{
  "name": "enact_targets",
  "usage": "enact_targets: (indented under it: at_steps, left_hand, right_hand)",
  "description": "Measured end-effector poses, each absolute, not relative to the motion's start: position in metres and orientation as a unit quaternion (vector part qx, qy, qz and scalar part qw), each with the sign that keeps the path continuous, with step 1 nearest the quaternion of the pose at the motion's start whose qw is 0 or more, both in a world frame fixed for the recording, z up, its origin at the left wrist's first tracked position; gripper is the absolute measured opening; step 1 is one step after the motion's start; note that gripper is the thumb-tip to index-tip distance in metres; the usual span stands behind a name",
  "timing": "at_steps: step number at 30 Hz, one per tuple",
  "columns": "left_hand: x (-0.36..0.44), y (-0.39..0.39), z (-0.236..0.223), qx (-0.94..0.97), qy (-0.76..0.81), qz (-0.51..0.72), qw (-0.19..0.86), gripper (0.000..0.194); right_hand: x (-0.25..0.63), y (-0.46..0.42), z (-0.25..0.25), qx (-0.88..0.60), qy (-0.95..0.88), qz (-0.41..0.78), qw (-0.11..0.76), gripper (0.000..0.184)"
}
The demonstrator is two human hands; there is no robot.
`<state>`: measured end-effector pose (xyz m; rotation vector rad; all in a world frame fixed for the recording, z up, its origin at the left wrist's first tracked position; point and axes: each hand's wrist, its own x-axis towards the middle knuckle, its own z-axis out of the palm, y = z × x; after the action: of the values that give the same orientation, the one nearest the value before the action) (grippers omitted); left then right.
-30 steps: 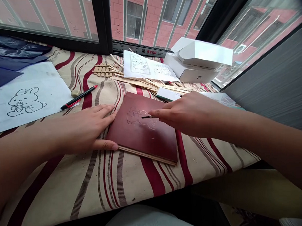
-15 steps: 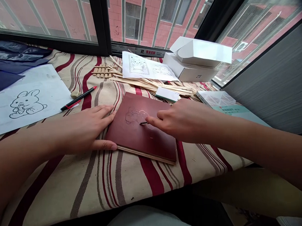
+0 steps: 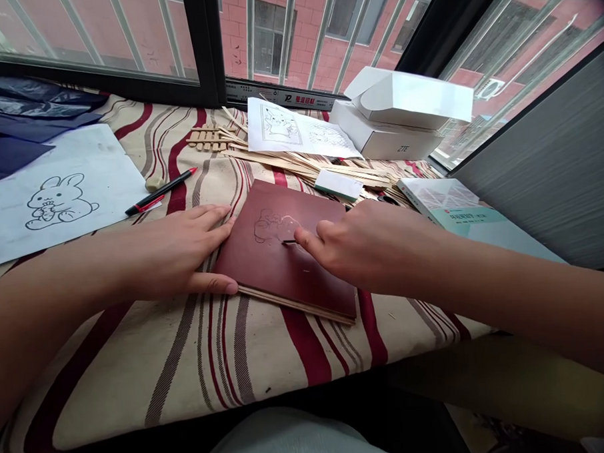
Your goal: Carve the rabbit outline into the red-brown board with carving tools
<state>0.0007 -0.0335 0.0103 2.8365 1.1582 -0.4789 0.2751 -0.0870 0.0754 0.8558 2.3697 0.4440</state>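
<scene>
A reddish-brown board (image 3: 279,274) with pale layered edges lies tilted on the striped cloth. Its face bears a rabbit drawing (image 3: 268,228) in dark lines, part of it cut into pale lines, and a small shaving lies near. My right hand (image 3: 345,241) is closed around a carving tool (image 3: 289,242); only its thin dark tip shows, touching the board just below the drawing, and the handle is hidden in the fist. My left hand (image 3: 193,248) lies flat with fingers spread, its thumb and fingertips against the board's left edge.
White paper (image 3: 103,155) with a rabbit drawing and a black-and-red pen (image 3: 160,192) are at left. Behind the board are thin wooden strips (image 3: 284,162), a printed sheet (image 3: 323,142), a small white block (image 3: 337,185) and a white box (image 3: 398,139). A book (image 3: 461,209) lies right.
The whole view has shifted slightly. My right hand and the tool tip stay at nearly the same spot on the board; my left hand keeps its place at the edge.
</scene>
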Motion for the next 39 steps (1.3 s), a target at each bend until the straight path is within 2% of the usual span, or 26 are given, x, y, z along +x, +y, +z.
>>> enact_targets:
  at_steps: [3, 5, 9, 15, 17, 21, 28, 31, 34, 39]
  left_hand:
    - [0.001, -0.030, 0.008, 0.910, 0.383, -0.157, 0.035, 0.121]
    - [0.000, -0.029, 0.006, 0.910, 0.386, -0.145, 0.040, 0.121]
    - [-0.005, -0.028, 0.000, 0.916, 0.380, -0.126, 0.040, 0.121]
    - [-0.006, -0.029, 0.002, 0.913, 0.383, -0.133, 0.042, 0.121]
    - [-0.004, -0.029, 0.003, 0.910, 0.387, -0.141, 0.044, 0.120]
    - [-0.002, -0.031, 0.006, 0.904, 0.397, -0.148, 0.051, 0.120]
    - [-0.002, -0.032, 0.006, 0.901, 0.402, -0.155, 0.053, 0.120]
    - [-0.003, -0.032, 0.005, 0.900, 0.402, -0.164, 0.053, 0.121]
    - [-0.004, -0.031, 0.004, 0.903, 0.398, -0.154, 0.056, 0.121]
    - [-0.003, -0.030, 0.004, 0.910, 0.386, -0.146, 0.048, 0.121]
  right_hand:
    - [0.282, -0.086, 0.072, 0.293, 0.885, 0.197, 0.305, 0.067]
    - [0.284, -0.086, 0.070, 0.307, 0.884, 0.191, 0.296, 0.065]
    - [0.281, -0.093, 0.064, 0.380, 0.874, 0.136, 0.269, 0.060]
    - [0.277, -0.108, 0.047, 0.466, 0.848, 0.067, 0.241, 0.075]
    - [0.282, -0.107, 0.040, 0.496, 0.840, 0.041, 0.216, 0.071]
    - [0.294, -0.098, 0.035, 0.525, 0.839, 0.017, 0.146, 0.051]
    - [0.303, -0.092, 0.042, 0.483, 0.865, 0.019, 0.133, 0.047]
    - [0.300, -0.090, 0.047, 0.467, 0.872, 0.017, 0.143, 0.048]
    - [0.291, -0.090, 0.057, 0.442, 0.875, 0.023, 0.195, 0.055]
    - [0.274, -0.091, 0.074, 0.380, 0.878, 0.103, 0.271, 0.061]
